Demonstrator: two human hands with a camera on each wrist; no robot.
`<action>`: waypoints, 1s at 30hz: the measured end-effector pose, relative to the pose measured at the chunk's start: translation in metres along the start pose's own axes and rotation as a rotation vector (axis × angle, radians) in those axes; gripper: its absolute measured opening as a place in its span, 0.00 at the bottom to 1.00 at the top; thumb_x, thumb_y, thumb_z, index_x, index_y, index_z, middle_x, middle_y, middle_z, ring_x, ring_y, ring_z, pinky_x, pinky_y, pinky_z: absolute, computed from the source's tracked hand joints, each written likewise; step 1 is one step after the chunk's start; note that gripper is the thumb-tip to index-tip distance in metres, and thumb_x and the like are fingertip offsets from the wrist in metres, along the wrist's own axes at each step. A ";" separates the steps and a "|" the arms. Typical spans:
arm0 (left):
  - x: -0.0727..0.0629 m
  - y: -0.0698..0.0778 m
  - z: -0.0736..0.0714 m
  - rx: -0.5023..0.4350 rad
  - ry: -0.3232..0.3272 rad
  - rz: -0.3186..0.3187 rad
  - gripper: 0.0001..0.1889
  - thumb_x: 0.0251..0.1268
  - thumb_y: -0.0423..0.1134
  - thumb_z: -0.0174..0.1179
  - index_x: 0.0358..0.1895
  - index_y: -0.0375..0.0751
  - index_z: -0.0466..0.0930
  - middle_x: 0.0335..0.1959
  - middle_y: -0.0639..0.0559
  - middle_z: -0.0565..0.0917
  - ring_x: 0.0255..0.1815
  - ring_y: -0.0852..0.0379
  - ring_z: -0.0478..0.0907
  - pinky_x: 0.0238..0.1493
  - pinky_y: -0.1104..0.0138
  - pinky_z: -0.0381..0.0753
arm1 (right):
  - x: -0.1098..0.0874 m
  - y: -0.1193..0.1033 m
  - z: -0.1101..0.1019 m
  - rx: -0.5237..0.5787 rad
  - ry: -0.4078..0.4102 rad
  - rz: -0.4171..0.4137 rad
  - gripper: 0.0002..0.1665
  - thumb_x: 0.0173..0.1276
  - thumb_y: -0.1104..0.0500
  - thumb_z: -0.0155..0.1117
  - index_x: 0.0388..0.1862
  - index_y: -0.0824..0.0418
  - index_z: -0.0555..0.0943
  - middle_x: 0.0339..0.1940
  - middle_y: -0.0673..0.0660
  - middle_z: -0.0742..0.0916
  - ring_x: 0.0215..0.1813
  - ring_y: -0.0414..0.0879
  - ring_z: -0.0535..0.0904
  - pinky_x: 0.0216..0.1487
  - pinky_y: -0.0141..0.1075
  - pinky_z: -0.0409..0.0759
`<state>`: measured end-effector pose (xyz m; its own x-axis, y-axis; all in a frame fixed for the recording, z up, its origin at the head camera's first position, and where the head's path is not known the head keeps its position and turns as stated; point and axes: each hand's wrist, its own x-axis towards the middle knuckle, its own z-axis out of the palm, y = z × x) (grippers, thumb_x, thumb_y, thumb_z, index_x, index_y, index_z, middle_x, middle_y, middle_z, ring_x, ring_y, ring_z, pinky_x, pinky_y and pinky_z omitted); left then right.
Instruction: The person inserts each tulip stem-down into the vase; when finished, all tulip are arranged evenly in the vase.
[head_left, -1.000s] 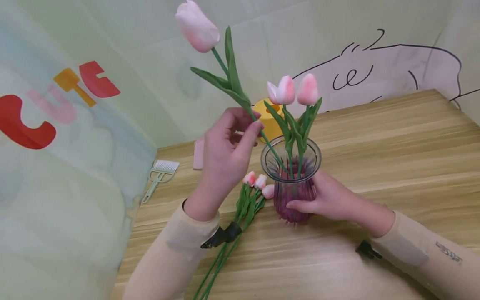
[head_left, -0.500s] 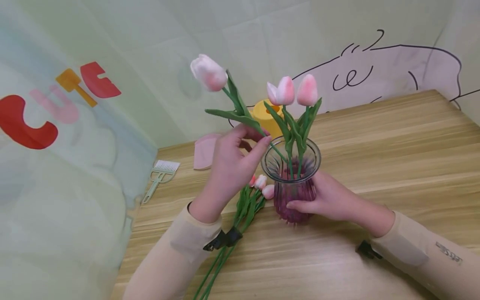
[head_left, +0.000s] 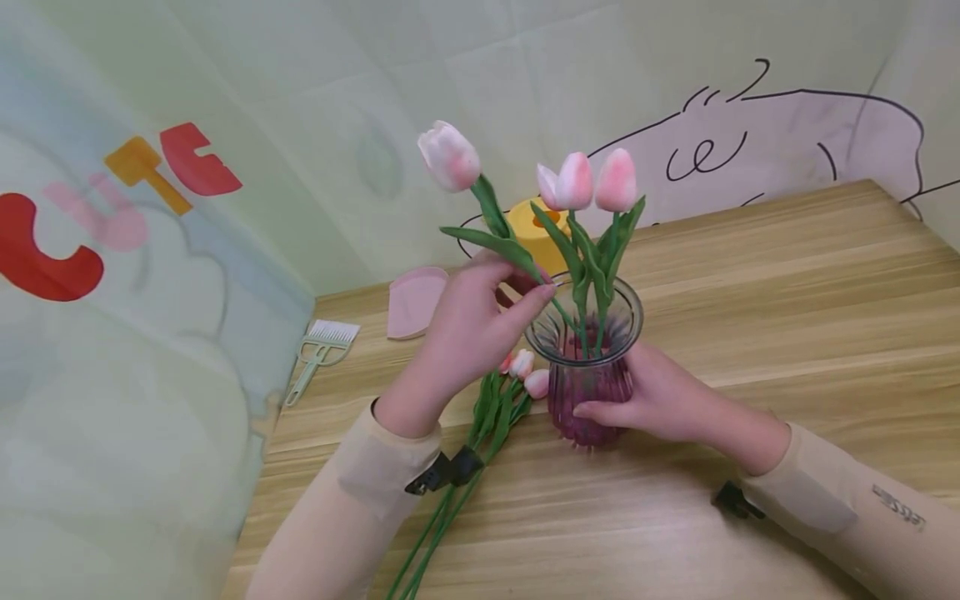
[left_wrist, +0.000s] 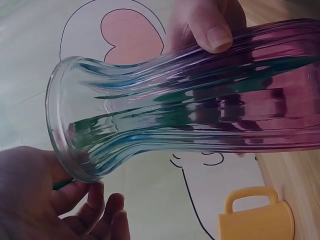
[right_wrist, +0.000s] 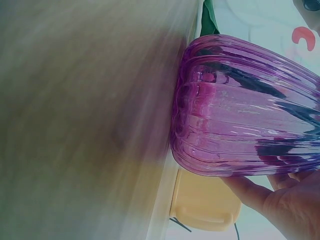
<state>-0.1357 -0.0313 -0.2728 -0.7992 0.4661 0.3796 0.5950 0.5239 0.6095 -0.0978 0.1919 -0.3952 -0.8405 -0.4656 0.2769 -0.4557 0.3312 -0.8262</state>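
A purple ribbed glass vase (head_left: 588, 396) with a clear flared rim stands on the table, and my right hand (head_left: 660, 396) grips its side. Two pink tulips (head_left: 617, 182), one with a split-looking bloom, stand inside it. My left hand (head_left: 480, 321) pinches the green stem of another pale pink tulip (head_left: 450, 157) at the left of the rim; that stem slants down into the vase mouth. In the left wrist view, my left fingers (left_wrist: 92, 205) are beside the rim. The right wrist view shows the vase base (right_wrist: 200, 110) on the table.
Several more tulips (head_left: 495, 408) lie on the wooden table (head_left: 787, 333) left of the vase, partly under the left forearm. Behind stands a yellow mug-like container (head_left: 536, 237). A pink flat piece (head_left: 415, 304) and a small light-green brush (head_left: 322, 350) lie further left.
My left hand has moved down and right with the tulip, so its bloom is lower and closer to the other two and its stem deeper in the vase. My right hand has stayed still.
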 end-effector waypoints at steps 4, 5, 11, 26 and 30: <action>0.002 0.001 0.000 0.008 -0.029 -0.006 0.06 0.70 0.41 0.67 0.42 0.42 0.86 0.39 0.51 0.85 0.40 0.58 0.82 0.39 0.66 0.84 | -0.001 0.000 0.000 -0.002 0.001 0.004 0.45 0.60 0.51 0.82 0.70 0.49 0.66 0.60 0.47 0.84 0.63 0.44 0.81 0.66 0.50 0.80; 0.002 0.001 0.001 0.007 -0.031 -0.005 0.06 0.70 0.41 0.67 0.43 0.42 0.85 0.38 0.51 0.86 0.39 0.58 0.82 0.39 0.66 0.84 | -0.001 0.000 0.000 -0.002 0.001 0.004 0.45 0.60 0.51 0.82 0.70 0.50 0.66 0.60 0.47 0.85 0.63 0.44 0.81 0.66 0.49 0.80; 0.002 0.000 0.002 -0.046 -0.034 -0.044 0.14 0.68 0.42 0.69 0.52 0.41 0.81 0.41 0.52 0.87 0.39 0.60 0.83 0.39 0.65 0.85 | 0.000 -0.001 0.000 0.007 0.001 -0.006 0.47 0.60 0.51 0.82 0.72 0.50 0.64 0.61 0.48 0.84 0.64 0.44 0.81 0.66 0.49 0.80; -0.005 -0.006 0.003 -0.170 0.006 -0.068 0.22 0.68 0.42 0.70 0.60 0.43 0.76 0.47 0.52 0.85 0.42 0.59 0.83 0.42 0.60 0.86 | 0.000 0.000 0.001 -0.003 0.006 -0.013 0.45 0.60 0.51 0.82 0.71 0.49 0.65 0.60 0.47 0.84 0.63 0.43 0.81 0.67 0.48 0.80; -0.009 -0.007 0.002 -0.232 0.035 -0.071 0.28 0.68 0.42 0.69 0.67 0.43 0.69 0.47 0.50 0.85 0.43 0.57 0.83 0.43 0.58 0.85 | -0.001 0.000 0.001 -0.011 0.009 -0.015 0.45 0.60 0.51 0.82 0.70 0.50 0.66 0.59 0.47 0.85 0.62 0.44 0.82 0.66 0.48 0.80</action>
<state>-0.1325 -0.0380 -0.2818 -0.8430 0.4073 0.3515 0.5051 0.3744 0.7776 -0.0973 0.1917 -0.3959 -0.8361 -0.4634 0.2936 -0.4714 0.3332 -0.8165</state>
